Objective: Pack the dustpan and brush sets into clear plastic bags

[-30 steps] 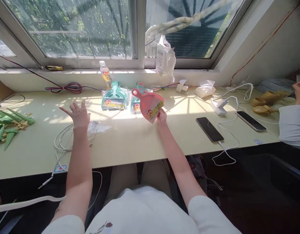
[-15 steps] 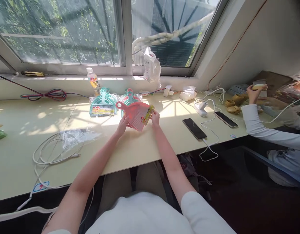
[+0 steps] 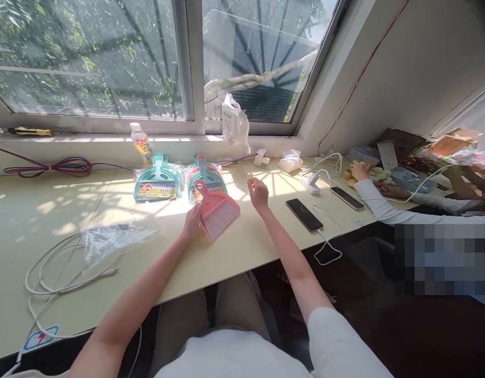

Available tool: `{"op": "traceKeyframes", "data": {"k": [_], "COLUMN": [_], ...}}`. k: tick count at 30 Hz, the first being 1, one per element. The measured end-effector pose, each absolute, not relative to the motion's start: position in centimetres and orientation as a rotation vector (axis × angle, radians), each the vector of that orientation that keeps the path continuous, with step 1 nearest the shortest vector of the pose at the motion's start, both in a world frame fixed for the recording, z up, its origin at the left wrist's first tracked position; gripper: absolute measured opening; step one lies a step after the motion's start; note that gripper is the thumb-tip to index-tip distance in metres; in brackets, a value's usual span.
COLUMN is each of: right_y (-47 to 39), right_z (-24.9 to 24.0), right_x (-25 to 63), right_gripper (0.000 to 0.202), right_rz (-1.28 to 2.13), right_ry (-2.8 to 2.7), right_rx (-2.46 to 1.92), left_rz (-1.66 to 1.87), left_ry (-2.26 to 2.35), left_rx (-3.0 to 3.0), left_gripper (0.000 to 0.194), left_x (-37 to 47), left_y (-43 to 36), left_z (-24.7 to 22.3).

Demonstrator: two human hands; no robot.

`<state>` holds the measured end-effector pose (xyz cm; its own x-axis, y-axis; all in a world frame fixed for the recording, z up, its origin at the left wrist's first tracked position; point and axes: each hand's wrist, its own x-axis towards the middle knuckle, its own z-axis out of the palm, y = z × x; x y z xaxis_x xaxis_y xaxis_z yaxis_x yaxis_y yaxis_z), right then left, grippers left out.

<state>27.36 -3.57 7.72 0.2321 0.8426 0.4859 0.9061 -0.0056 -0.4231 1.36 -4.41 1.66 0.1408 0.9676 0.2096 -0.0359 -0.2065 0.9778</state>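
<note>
My left hand (image 3: 192, 221) is closed on the left edge of a pink dustpan (image 3: 212, 198), which is tilted above the table. A small pink brush with pale bristles (image 3: 222, 218) lies against the pan. To the right and apart from the pan, my right hand (image 3: 259, 195) is raised with its fingers pinched together; what they hold, if anything, is too small to make out. Behind the pan are two teal dustpan sets in clear wrapping: the left set (image 3: 158, 176) with a yellow and red label, and the right set (image 3: 201, 170), partly hidden by the pink one.
Left lie a clear plastic bag (image 3: 112, 239) and a coiled white cable (image 3: 41, 286). A bottle (image 3: 142, 146) stands behind. To the right are a black phone (image 3: 304, 214), another phone (image 3: 347, 198) and a power strip (image 3: 310, 185). Another person's hand (image 3: 360, 170) touches yellowish items.
My right hand has come away from the dustpan, and the yellow label no longer shows on it. The pan has turned and lowered slightly. The other person's hand has lowered to the table.
</note>
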Motion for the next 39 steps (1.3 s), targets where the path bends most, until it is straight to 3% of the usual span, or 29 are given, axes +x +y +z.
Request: {"op": "traceKeyframes", "data": {"k": [4, 10, 18, 29, 34, 39], "right_y": [-6.4, -6.8, -5.8, -6.5, -8.4, -10.4], "right_z": [8.0, 7.9, 7.9, 7.7, 11.2, 14.8], "right_x": [18.1, 14.1, 16.5, 20.0, 23.4, 30.2], "right_gripper": [0.036, 0.035, 0.016, 0.026, 0.024, 0.029], "right_rz": [-0.091, -0.132, 0.319, 0.614, 1.084, 0.896], "right_ry": [-2.173, -2.107, -1.892, -1.621, -1.431, -1.519], "right_rx": [-1.769, -1.811, -1.586, -1.42, -1.149, -1.202], "left_rz": [1.314, 1.351, 1.325, 1.085, 1.2, 1.399], "left_ry": [1.155, 1.246, 1.189, 1.069, 1.316, 1.329], "left_rx": [1.546, 1.68, 1.697, 1.723, 1.475, 1.441], "left_gripper": [0.04, 0.04, 0.04, 0.043, 0.038, 0.042], "left_x": [1.3, 0.7, 1.5, 3.8, 1.0, -1.0], "left_y": [-4.9, -6.0, -6.2, -8.4, -6.0, -4.2], "left_z": [2.1, 3.2, 3.2, 5.0, 4.9, 4.9]}}
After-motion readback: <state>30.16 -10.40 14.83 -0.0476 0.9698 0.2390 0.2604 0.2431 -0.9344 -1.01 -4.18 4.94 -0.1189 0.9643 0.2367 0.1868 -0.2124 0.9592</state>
